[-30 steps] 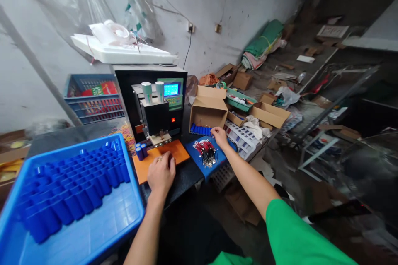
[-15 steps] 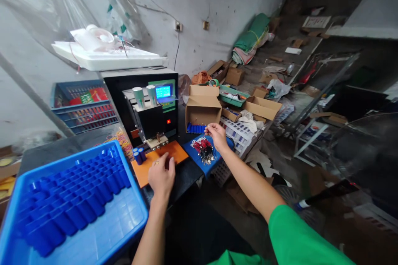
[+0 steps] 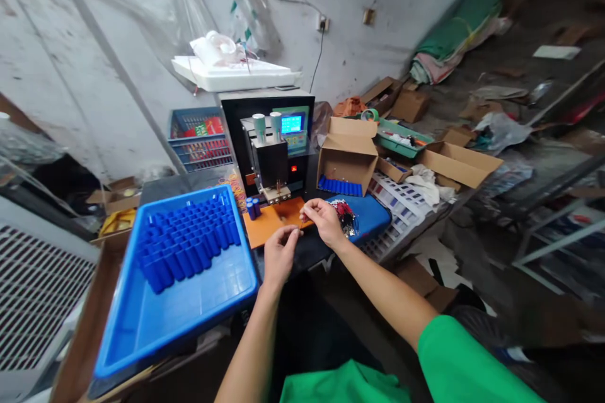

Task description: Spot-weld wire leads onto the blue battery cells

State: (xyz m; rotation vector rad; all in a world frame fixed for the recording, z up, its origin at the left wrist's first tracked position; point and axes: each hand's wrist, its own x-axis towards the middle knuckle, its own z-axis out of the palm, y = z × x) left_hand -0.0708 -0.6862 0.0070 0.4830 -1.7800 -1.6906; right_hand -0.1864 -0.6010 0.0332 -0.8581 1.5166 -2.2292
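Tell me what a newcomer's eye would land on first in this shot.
Probably the big blue tray at left, partly filled with upright blue cylinders. Next, the black machine with its glowing screen, behind the orange board. Then the left hand and right hand, close together at the board's near edge.

The right hand (image 3: 326, 223) partly hides the wires (image 3: 347, 214) and holds a piece (image 3: 302, 224) too small to identify; the left edge crops a grille (image 3: 40, 286).
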